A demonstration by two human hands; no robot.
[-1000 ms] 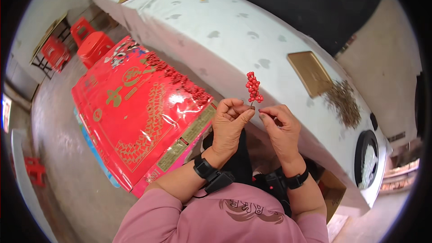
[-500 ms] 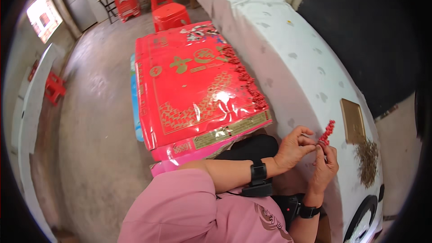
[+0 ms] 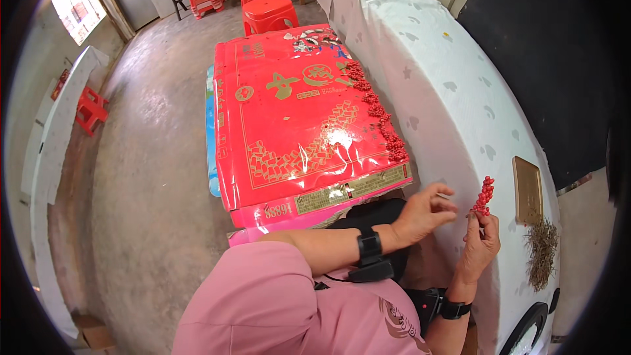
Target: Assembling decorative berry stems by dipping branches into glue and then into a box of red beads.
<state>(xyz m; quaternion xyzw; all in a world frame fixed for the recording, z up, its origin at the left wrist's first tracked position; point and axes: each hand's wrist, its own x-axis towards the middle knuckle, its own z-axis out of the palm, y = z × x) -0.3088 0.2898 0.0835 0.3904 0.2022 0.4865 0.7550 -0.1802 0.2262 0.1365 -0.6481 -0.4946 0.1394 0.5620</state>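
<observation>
Pinched between thumb and fingers, a sprig of red berries [image 3: 484, 198] stands upright in my right hand [image 3: 480, 248]. My left hand [image 3: 424, 214] hovers just to its left, the fingers curved but apart and nothing visible between them. A large shiny red box [image 3: 289, 118] with gold printing lies in front of me. Many similar red berry sprigs [image 3: 376, 110] are lined up along its right edge. On the white cloth to the right lies a bundle of thin brownish stems [image 3: 541, 256].
A long table with a white patterned cloth [image 3: 420, 46] runs along the right, holding a gold tray [image 3: 528, 190] beside the stems. Red plastic stools [image 3: 268, 13] stand beyond the box. A black round-rimmed object [image 3: 526, 329] sits at the lower right.
My left hand has drawn away from the sprig, its fingers opening. The right hand still holds the sprig. The whole view has shifted slightly, moving the surroundings rightward.
</observation>
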